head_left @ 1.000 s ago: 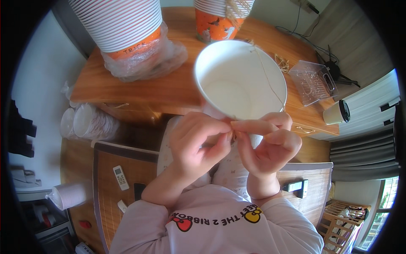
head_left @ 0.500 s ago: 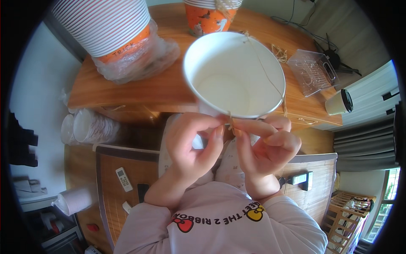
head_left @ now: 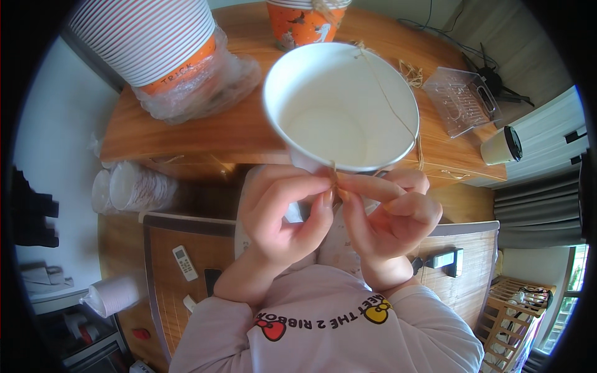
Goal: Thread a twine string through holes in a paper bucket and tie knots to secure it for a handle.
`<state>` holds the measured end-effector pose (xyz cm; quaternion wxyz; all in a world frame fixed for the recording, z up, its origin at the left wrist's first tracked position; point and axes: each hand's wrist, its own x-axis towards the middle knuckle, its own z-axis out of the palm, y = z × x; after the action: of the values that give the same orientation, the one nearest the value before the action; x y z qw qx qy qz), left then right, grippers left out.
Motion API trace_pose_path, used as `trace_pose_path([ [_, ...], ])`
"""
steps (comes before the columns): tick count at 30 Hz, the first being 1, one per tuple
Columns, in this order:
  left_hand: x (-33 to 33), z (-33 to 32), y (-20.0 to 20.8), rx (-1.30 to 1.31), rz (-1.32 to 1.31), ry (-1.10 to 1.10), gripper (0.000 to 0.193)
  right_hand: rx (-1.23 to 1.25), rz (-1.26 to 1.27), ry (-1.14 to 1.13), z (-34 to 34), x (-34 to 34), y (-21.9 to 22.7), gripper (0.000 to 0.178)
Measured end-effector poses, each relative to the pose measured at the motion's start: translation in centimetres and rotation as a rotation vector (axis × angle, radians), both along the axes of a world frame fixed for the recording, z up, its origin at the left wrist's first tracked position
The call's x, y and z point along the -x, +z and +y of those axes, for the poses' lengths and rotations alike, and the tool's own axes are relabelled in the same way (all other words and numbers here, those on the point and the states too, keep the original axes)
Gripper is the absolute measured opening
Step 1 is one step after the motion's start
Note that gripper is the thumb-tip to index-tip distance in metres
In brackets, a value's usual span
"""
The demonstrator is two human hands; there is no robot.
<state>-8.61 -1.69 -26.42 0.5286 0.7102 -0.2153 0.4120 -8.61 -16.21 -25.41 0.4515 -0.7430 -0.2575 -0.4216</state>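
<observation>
A white-lined paper bucket [head_left: 323, 130] tips its open mouth toward me at the table's near edge. Thin brown twine [head_left: 390, 104] runs from a knot on its far rim across the opening to the right side. At the near rim, my left hand [head_left: 283, 208] pinches the twine's end between thumb and forefinger. My right hand [head_left: 388, 214] pinches the same short piece, its fingertips touching the left ones. The twine between the fingertips is mostly hidden.
A tall stack of orange buckets [head_left: 149, 43] in plastic wrap stands left on the wooden table [head_left: 242, 133]. Another orange stack [head_left: 305, 25] is behind. To the right lie loose twine [head_left: 410, 73], a clear plastic box [head_left: 460, 99] and a lidded cup [head_left: 501, 145].
The fingertips have drawn closer together around the twine at the near rim. The bucket has shifted slightly up and left in view.
</observation>
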Motion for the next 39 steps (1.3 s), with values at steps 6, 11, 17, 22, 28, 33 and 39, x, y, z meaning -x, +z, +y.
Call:
trace_pose_path([
  [6,-0.1,0.2,-0.3,-0.056,-0.012,0.021,0.017,0.002,-0.027,0.001,-0.1,-0.3,-0.1,0.049],
  [11,0.6,-0.8,0.3,0.044,-0.014,0.066,0.024,0.003,-0.019,0.015,-0.1,-0.3,0.0,0.05],
  [17,0.0,0.0,0.0,-0.181,-0.128,0.115,0.024,-0.001,-0.01,0.016,-0.1,-0.2,-0.1,0.051],
  [22,-0.2,0.0,-0.1,-0.187,-0.142,0.13,0.02,0.008,0.0,0.028,0.0,-0.1,-0.1,0.051],
  [28,-0.2,-0.2,0.5,-0.101,-0.1,0.112,0.026,0.015,-0.026,0.035,-0.1,-0.4,0.0,0.051],
  [33,-0.4,-0.1,0.6,-0.116,-0.176,0.168,0.027,0.014,-0.024,0.026,0.0,-0.4,0.1,0.05],
  [39,-0.4,0.0,0.2,-0.158,-0.159,0.187,0.027,-0.001,-0.01,0.022,0.2,-0.2,0.2,0.049],
])
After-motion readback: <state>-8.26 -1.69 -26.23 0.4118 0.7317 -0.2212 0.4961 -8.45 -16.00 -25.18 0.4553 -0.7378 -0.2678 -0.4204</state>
